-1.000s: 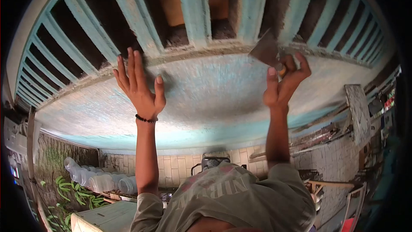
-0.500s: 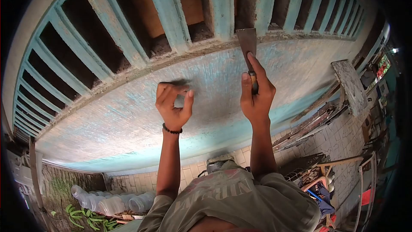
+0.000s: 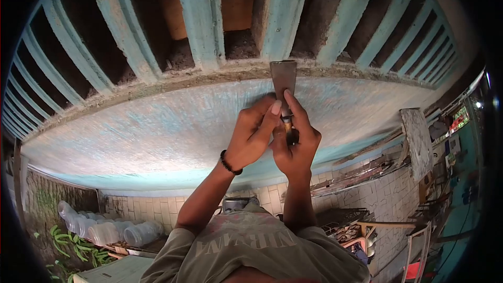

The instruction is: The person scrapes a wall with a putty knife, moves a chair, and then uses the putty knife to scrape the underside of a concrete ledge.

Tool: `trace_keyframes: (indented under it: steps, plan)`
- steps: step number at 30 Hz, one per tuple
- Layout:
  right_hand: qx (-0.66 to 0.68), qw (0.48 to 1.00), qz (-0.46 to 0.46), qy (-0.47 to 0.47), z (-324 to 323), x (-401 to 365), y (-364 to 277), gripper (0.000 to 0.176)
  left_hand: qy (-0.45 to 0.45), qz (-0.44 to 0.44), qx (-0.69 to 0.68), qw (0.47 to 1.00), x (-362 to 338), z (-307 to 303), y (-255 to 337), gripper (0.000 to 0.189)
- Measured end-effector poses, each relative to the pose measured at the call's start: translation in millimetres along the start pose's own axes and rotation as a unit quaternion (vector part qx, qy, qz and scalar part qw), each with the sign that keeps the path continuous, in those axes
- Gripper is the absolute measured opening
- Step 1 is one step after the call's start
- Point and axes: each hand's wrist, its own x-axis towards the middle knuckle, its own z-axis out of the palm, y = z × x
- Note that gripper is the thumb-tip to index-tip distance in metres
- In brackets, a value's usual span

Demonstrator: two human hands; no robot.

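Note:
My right hand (image 3: pixel 296 144) is closed around the wooden handle of a putty knife (image 3: pixel 283 83), its index finger laid along the lower blade. The blade points up, and its wide end is at the ledge below the slats. My left hand (image 3: pixel 254 133), with a black bead bracelet (image 3: pixel 229 163) at the wrist, is closed with thumb and fingers pinched at the blade's lower left edge. Some of its fingertips are hidden behind the thumb and blade. Behind both hands is a wall (image 3: pixel 173 128) with worn, patchy blue and whitish paint.
Blue slats (image 3: pixel 198 21) with dark gaps run above a rough ledge (image 3: pixel 236 71). Clear plastic containers (image 3: pixel 105 232) and green plants (image 3: pixel 65 243) stand at lower left. A weathered board (image 3: pixel 417 144) leans at right, above a tiled floor (image 3: pixel 387 199) and a wooden frame (image 3: pixel 419 251).
My left hand has moved right and up to the putty knife, its fingers closing at the blade. The putty knife and right hand have shifted left and slightly down in view.

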Motion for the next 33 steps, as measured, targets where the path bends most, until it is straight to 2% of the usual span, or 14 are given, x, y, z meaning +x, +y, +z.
trace_keyframes:
  steps: [1,4,5,8,11,15,16,17,19,22,26,29,32,33]
  plan:
    - [0.015,1.000,0.011,-0.016,-2,-2,5,0.047,0.018,-0.013,-0.045,0.999,3,10,-2,0.031]
    - [0.188,0.978,0.088,0.010,3,-1,-4,0.043,0.025,-0.115,-0.133,0.984,10,21,17,0.035]
    - [0.264,0.957,0.118,0.031,5,1,-8,0.041,0.023,-0.115,-0.138,0.984,10,22,19,0.036]
    - [0.379,0.915,0.139,0.008,1,3,7,0.037,0.024,-0.098,-0.129,0.987,12,23,18,0.038]
    - [0.391,0.904,0.174,-0.011,-8,9,5,0.023,0.040,-0.054,-0.097,0.993,13,26,5,0.037]
    - [0.413,0.877,0.230,-0.091,-17,12,-6,0.011,0.039,-0.021,-0.111,0.993,5,27,11,0.039]
    - [0.405,0.891,0.192,-0.073,-9,8,-2,0.011,0.032,-0.014,-0.113,0.993,6,25,14,0.041]
    - [0.396,0.903,0.158,-0.054,0,2,2,0.011,0.031,0.051,-0.125,0.990,8,23,6,0.039]
    - [0.371,0.920,0.118,-0.040,10,-5,2,0.012,0.023,0.037,-0.155,0.987,-1,12,2,0.038]
    - [0.345,0.931,0.117,-0.006,22,-1,-12,0.015,0.016,0.012,-0.172,0.985,-2,4,9,0.038]
    - [0.329,0.933,0.149,0.002,12,2,1,0.020,-0.002,-0.011,-0.155,0.988,7,10,7,0.041]
    - [0.318,0.935,0.156,-0.021,2,8,10,0.019,0.017,-0.002,-0.118,0.993,13,19,4,0.043]
    - [0.302,0.938,0.167,-0.010,7,17,7,0.018,0.076,0.022,-0.183,0.980,18,30,1,0.044]
    - [0.302,0.940,0.160,-0.019,6,16,10,0.018,0.068,0.011,-0.184,0.981,18,28,3,0.046]
